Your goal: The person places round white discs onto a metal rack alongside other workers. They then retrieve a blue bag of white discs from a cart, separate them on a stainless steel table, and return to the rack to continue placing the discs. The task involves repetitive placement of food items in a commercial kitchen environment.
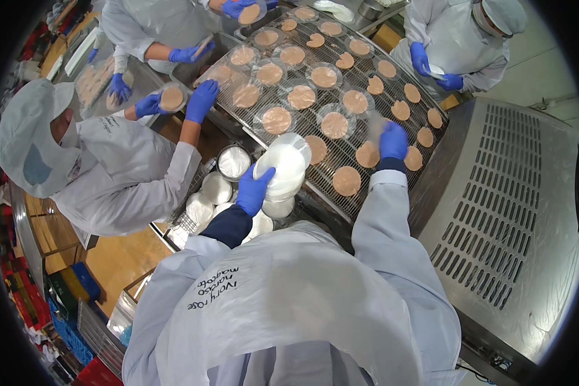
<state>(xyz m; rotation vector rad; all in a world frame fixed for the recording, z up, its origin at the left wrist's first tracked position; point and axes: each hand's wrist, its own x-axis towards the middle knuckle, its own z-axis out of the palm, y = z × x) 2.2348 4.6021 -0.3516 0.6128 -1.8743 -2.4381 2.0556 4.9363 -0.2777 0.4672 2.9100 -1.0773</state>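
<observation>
My left hand (254, 191), in a blue glove, grips a fanned stack of thin white round sheets (282, 168) at the near edge of the wire mesh conveyor (325, 184). Over the conveyor's right part, my right hand (394, 140) has its fingers closed at the edge of a see-through round sheet (376, 130), which is somewhat blurred. Just below this hand lie pinkish-brown round patties (367, 155). Several patties farther left, such as one patty (334, 125), rest on clear round sheets wider than themselves. Some patties at the far side are broken.
Beside my left hand, a crate holds several round stacks of white sheets (216, 188) and a metal tin (233, 161). A slotted steel housing (495, 212) stands to the right. Co-workers handle patties at the left (172, 98) and far side; another person (453, 45) stands far right.
</observation>
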